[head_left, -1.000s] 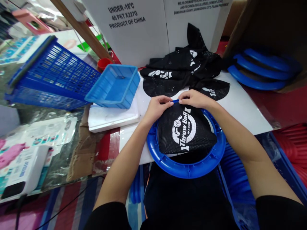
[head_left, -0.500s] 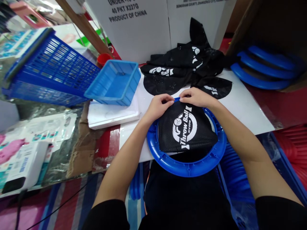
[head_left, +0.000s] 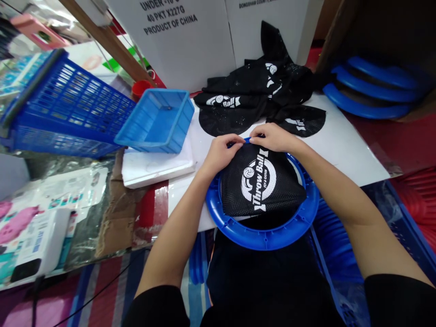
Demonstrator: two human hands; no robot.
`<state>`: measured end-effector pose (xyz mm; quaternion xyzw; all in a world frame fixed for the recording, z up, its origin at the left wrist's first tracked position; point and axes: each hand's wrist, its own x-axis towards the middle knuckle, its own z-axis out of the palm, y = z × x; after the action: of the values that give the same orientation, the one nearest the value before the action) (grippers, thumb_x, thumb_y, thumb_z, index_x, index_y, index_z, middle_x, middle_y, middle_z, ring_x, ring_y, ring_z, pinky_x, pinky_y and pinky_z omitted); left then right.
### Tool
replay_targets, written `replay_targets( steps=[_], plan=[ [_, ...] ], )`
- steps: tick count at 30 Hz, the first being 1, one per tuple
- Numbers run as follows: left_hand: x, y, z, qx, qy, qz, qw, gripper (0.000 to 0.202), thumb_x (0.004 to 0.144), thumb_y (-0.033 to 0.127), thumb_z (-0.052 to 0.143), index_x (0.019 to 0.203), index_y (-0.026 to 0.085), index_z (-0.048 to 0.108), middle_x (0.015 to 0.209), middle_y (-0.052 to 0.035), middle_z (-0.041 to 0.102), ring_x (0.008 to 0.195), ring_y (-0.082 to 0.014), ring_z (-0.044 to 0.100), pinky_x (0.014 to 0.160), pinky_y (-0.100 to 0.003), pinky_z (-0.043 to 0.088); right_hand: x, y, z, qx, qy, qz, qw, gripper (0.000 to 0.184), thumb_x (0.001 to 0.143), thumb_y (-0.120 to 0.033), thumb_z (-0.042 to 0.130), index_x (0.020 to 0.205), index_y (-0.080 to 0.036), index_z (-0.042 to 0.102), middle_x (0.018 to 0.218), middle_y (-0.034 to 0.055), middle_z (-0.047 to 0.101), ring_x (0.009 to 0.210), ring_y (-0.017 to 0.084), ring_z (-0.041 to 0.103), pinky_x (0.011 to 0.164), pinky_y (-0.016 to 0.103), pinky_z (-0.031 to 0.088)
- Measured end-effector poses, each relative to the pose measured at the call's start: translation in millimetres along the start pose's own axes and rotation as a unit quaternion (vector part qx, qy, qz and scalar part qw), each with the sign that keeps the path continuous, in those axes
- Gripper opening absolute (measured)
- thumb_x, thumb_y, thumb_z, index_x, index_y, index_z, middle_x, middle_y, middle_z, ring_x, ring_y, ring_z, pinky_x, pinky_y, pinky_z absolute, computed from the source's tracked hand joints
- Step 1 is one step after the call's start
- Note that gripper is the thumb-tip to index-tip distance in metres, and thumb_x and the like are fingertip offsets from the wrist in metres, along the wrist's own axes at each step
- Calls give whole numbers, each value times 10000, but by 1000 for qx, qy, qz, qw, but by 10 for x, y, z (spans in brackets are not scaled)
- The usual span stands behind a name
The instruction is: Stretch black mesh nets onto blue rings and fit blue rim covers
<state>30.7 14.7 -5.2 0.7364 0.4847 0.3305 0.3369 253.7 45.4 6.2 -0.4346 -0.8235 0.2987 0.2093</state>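
A blue plastic ring (head_left: 262, 236) lies at the near edge of the white table (head_left: 344, 150). A black mesh net (head_left: 262, 184) printed "Throw Ball" is spread inside it. My left hand (head_left: 221, 152) and my right hand (head_left: 274, 136) meet at the ring's far rim, both with fingers curled and pinching the net's top edge against the rim. The fingertips nearly touch each other.
A pile of more black nets (head_left: 262, 91) lies just beyond my hands. A light blue tray (head_left: 156, 120) and a dark blue basket (head_left: 68, 111) sit left. More blue rings (head_left: 368, 91) rest in a box at right, others below the table (head_left: 335, 259). White cartons (head_left: 190, 41) stand behind.
My hands have stayed at the ring's far rim, drawing slightly closer together on the net's edge. The view has shifted a little.
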Motion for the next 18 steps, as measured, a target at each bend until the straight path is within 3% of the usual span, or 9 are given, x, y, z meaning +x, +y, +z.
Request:
replay_targets(
  steps=[9,18],
  plan=[
    [-32,-14,-33,-7,-7,30,1000,145,894,147,625,897,200,760,974,-41,800,959,-200,719,945,-355,550,-7,8,54,-39,20,-27,999,192,977,-272,629,908,-175,779,953,77,761,926,243,665,879,350,456],
    [-87,10,-83,49,-25,58,997,206,928,184,576,898,228,775,1006,-49,786,989,-213,707,965,-386,544,3,87,-27,29,-37,-42,998,172,943,-278,623,968,-192,770,1018,63,772,968,244,675,889,358,504]
  ],
)
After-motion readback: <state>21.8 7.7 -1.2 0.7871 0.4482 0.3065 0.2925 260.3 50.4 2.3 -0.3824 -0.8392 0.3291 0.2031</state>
